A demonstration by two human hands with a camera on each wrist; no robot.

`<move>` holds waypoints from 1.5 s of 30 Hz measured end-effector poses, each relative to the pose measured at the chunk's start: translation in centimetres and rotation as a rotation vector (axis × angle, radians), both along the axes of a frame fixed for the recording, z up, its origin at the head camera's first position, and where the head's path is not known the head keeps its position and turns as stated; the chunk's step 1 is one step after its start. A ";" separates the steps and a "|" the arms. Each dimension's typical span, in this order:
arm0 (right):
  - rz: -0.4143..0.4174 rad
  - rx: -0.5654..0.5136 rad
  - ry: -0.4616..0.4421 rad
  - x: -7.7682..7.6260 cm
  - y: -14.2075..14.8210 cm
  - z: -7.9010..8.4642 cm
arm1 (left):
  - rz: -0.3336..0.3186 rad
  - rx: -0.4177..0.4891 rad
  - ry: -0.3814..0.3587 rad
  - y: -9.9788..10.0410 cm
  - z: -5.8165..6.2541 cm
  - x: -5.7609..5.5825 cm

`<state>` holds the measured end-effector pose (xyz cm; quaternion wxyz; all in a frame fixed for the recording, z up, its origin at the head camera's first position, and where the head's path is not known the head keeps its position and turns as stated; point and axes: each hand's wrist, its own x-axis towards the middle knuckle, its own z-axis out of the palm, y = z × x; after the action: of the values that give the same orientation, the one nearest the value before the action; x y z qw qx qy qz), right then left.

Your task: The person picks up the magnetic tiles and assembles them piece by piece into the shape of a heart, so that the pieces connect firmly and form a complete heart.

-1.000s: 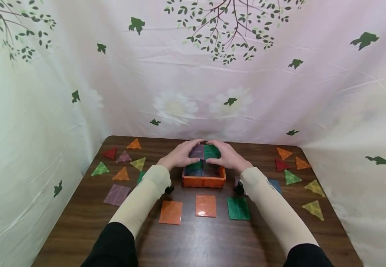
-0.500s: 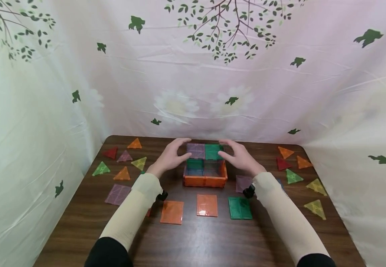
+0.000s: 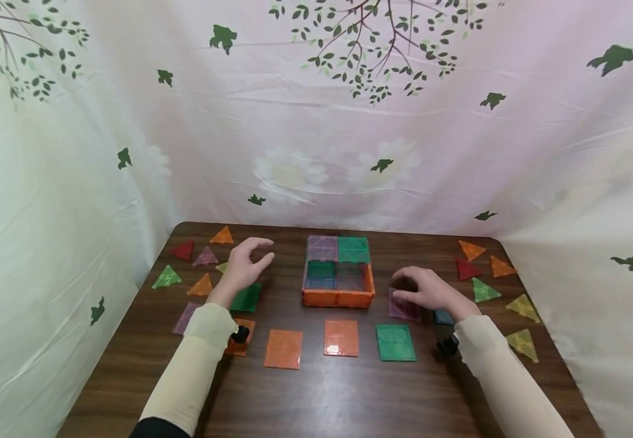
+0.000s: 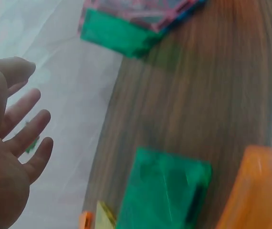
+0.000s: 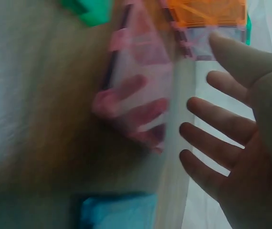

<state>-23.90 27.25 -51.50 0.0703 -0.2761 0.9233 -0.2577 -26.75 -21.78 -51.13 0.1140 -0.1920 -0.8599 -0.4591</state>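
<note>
A low box of translucent magnetic tiles [image 3: 337, 298] stands at the back middle of the table, its front wall orange. A purple square tile [image 3: 322, 248] and a green one [image 3: 353, 249] cover its back half. My left hand [image 3: 242, 267] is raised left of the box with fingers spread and nothing held, above a green square tile [image 3: 248, 299]. On the box's right, my right hand [image 3: 430, 289] hovers over a purple square tile [image 3: 404, 309]; its fingers are relaxed and apart from the tile in the right wrist view [image 5: 138, 86].
Two orange square tiles [image 3: 283, 350] [image 3: 341, 338] and a green one [image 3: 395, 342] lie in front of the box. Triangular tiles are scattered at the left [image 3: 166, 277] and right [image 3: 485, 291]. A blue tile [image 3: 444, 317] lies beneath the right wrist. A patterned curtain [image 3: 316, 121] hangs behind the table.
Both hands have left the box and moved apart, left hand to the left, right hand to the right and nearer. The box, with its purple and green top tiles, stays in place.
</note>
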 end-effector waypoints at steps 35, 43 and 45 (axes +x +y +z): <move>0.036 0.250 -0.028 2.9 0.8 -0.1 | -0.264 -0.636 -0.200 -6.3 -1.5 3.7; 0.027 0.298 0.031 2.9 0.5 -0.2 | -0.246 -0.616 -0.207 -6.0 -1.6 3.8; 0.020 0.300 0.046 2.8 0.5 -0.3 | -0.255 -0.616 -0.199 -5.9 -1.6 3.8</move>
<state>-21.12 27.73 -51.79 0.0924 -0.2775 0.9500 -0.1096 -22.97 -27.72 -52.68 -0.0920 -0.2775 -0.9340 -0.2052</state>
